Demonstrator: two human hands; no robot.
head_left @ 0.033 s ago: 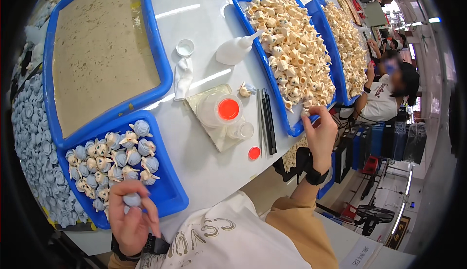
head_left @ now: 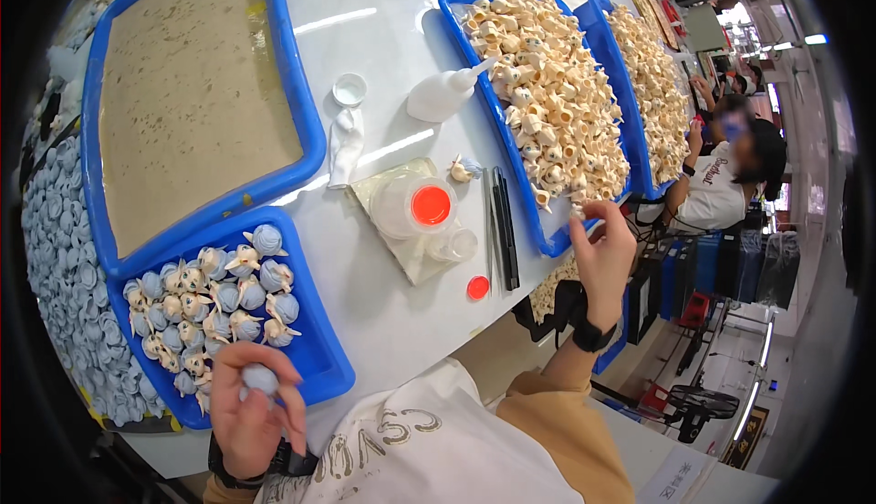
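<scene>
My left hand (head_left: 245, 422) is closed around a rounded blue-grey doll hair piece (head_left: 260, 378), just off the near edge of a small blue tray (head_left: 321, 363). In that tray sit doll heads (head_left: 219, 294) with pointed ears and blue-grey hair. My right hand (head_left: 606, 253) pinches a small cream doll head piece (head_left: 577, 213), partly hidden by the fingertips. It is at the near corner of a blue tray (head_left: 552, 245) heaped with hollow cream doll heads (head_left: 557, 93).
Between the trays stand a white squeeze bottle (head_left: 440, 95), a clear jar with red contents (head_left: 430, 204), a red cap (head_left: 477, 287) and black tweezers (head_left: 505, 230). A large tray (head_left: 315, 153) lies far left, beside heaped blue-grey hair pieces (head_left: 68, 267). A co-worker (head_left: 721, 180) sits at the right.
My left fingers have shifted around the hair piece, which is turned and sits slightly farther right. My right hand has barely moved, still at the tray corner.
</scene>
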